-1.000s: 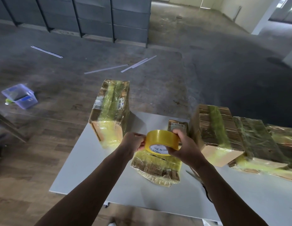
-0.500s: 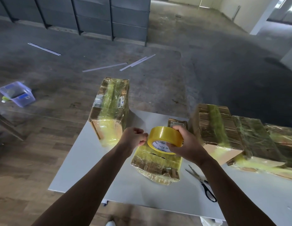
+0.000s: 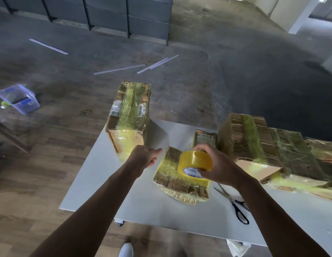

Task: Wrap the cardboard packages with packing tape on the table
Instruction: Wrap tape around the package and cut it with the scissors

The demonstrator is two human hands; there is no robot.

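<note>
In the head view, the right hand (image 3: 220,165) grips the yellow roll of packing tape (image 3: 195,162), fingers curled over its far rim and thumb under its near edge, holding it tilted just above a small tape-wrapped package (image 3: 170,179) that lies flat in the middle of the white table (image 3: 143,206). The left hand (image 3: 145,157) hovers to the left of the roll, apart from it, fingers loosely bent with the thumb toward them; whether it pinches a tape end cannot be told. A tall wrapped package (image 3: 129,115) stands at the table's far left corner. A smaller package (image 3: 205,138) sits beyond the roll, and larger wrapped packages (image 3: 244,138) line the right side. Black-handled scissors (image 3: 235,204) lie on the table near the right forearm. On the floor at far left sits a clear plastic bin (image 3: 18,99).
</note>
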